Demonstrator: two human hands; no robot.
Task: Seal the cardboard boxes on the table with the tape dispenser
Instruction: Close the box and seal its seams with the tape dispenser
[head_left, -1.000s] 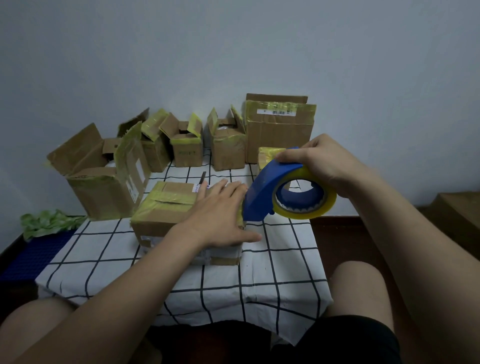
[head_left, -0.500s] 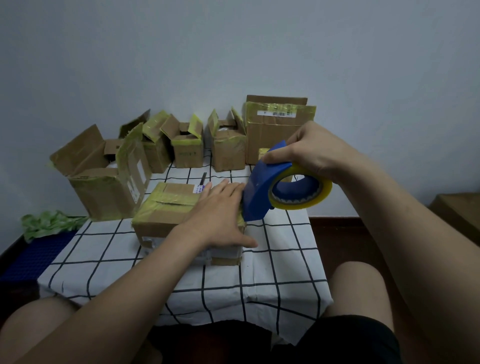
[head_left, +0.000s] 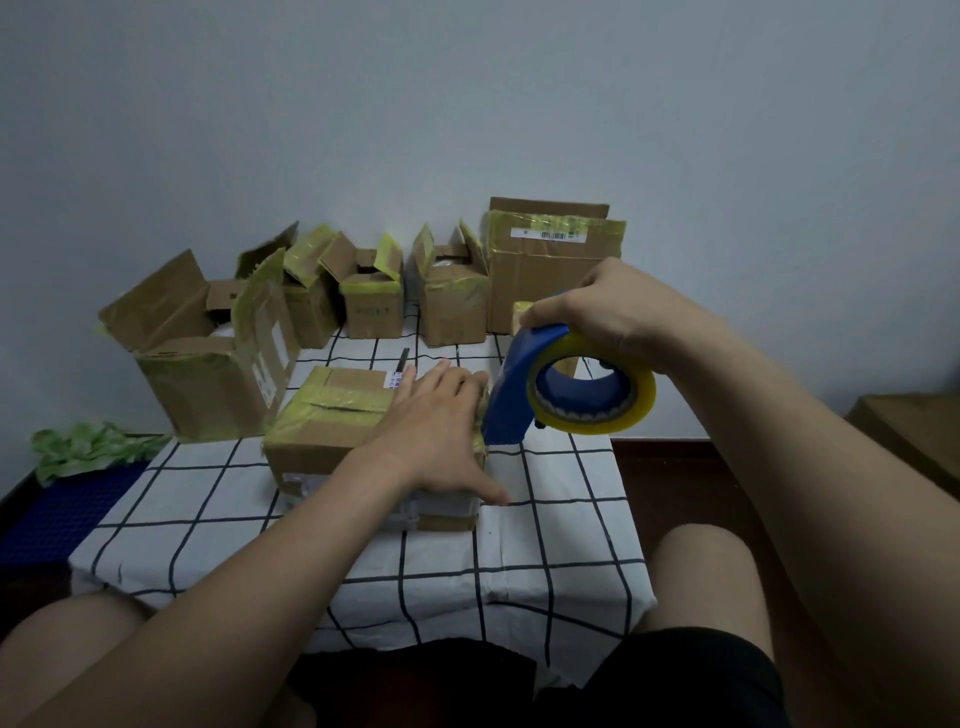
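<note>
Gripping tape dispenser (head_left: 511, 397) beside box (head_left: 322, 447); label (head_left: 393, 382) unreadable.

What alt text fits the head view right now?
A left hand presses flat on a closed box on a checked table while the right hand grips a blue tape dispenser at the box's right edge. Behind, open boxes stand along the table's back.

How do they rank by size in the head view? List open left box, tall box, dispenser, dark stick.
Open left box
Tall box and dispenser look alike; dispenser is nearer, so unranked
Dark stick
</note>
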